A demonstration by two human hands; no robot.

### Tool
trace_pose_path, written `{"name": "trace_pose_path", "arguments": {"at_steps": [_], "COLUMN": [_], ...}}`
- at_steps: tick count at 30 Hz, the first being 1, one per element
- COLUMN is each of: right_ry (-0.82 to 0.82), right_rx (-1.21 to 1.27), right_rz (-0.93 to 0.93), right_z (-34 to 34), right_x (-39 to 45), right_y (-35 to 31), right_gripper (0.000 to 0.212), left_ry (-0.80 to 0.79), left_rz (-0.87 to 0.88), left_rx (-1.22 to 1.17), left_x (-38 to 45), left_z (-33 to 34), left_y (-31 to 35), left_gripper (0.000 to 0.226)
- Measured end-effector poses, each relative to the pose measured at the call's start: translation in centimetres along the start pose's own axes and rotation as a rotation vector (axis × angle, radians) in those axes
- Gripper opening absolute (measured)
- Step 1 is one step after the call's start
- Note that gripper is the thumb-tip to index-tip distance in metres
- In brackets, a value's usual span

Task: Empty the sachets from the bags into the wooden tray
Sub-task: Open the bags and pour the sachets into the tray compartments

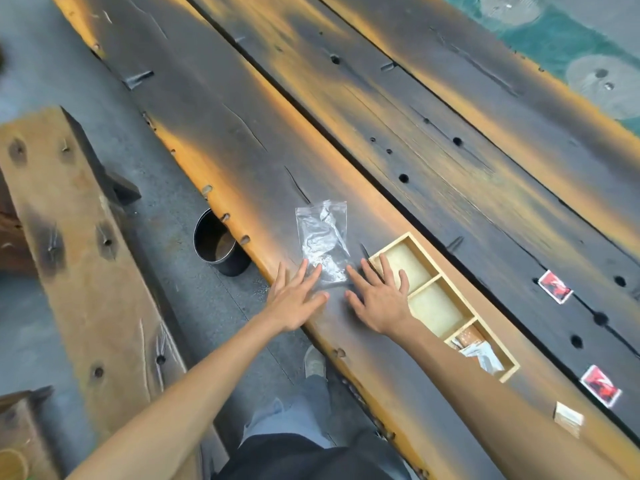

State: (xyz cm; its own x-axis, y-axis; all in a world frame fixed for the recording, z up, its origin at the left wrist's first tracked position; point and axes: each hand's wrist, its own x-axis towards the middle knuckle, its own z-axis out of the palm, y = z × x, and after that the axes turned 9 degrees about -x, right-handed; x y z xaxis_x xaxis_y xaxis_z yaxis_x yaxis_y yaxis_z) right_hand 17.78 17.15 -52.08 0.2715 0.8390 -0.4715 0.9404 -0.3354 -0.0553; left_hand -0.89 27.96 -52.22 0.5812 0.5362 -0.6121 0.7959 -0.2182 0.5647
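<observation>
Head view: clear bag (323, 240) lies lengthwise away from hands.

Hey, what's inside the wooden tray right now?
The wooden tray has three compartments. The two farther ones look empty; the nearest holds sachets. The right hand covers part of the far compartment.

Dark plank table (398, 140), orange-worn edges. On it: 1 clear plastic bag (322, 239), 1 3-compartment wooden tray (446, 308), 2 red sachets (555, 286) (601, 386), 1 pale sachet (568, 418).
</observation>
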Motion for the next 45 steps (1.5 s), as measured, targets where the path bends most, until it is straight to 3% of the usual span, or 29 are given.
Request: {"name": "trace_pose_path", "arguments": {"at_steps": [4,9,23,27,30,40,45], "right_ry": [0.026,0.07,0.151,0.158,0.173,0.145,0.079], "right_rx": [0.061,0.137,0.39,0.457,0.504,0.633,0.745], "right_rz": [-0.014,0.067,0.516,0.611,0.68,0.874,0.937], "right_z": [0.1,0.6,7.6,10.3,12.5,20.4,24.3], "right_x": [-2.6,-7.1,-23.9,-28.3,-31.2,-40.5,-43.8], "right_y": [1.8,5.4,19.2,21.8,23.4,26.5,26.3], "right_gripper": [0.077,0.061,0.059,0.059,0.06,0.06,0.061], "left_ry": [0.01,0.0,-0.201,-0.257,-0.308,-0.497,-0.568], "left_rz": [0.076,0.177,0.496,0.581,0.612,0.728,0.818], "left_rx": [0.058,0.115,0.282,0.334,0.389,0.573,0.758], "left_x": [-0.2,-0.4,-1.6,-1.8,-2.1,-5.1,-6.8], "left_z": [0.9,3.6,17.6,21.6,24.8,36.5,41.7], "left_y": [2.7,7.3,22.1,25.0,27.0,31.7,32.2], "left_gripper": [0.071,0.072,0.072,0.083,0.091,0.075,0.086]}}
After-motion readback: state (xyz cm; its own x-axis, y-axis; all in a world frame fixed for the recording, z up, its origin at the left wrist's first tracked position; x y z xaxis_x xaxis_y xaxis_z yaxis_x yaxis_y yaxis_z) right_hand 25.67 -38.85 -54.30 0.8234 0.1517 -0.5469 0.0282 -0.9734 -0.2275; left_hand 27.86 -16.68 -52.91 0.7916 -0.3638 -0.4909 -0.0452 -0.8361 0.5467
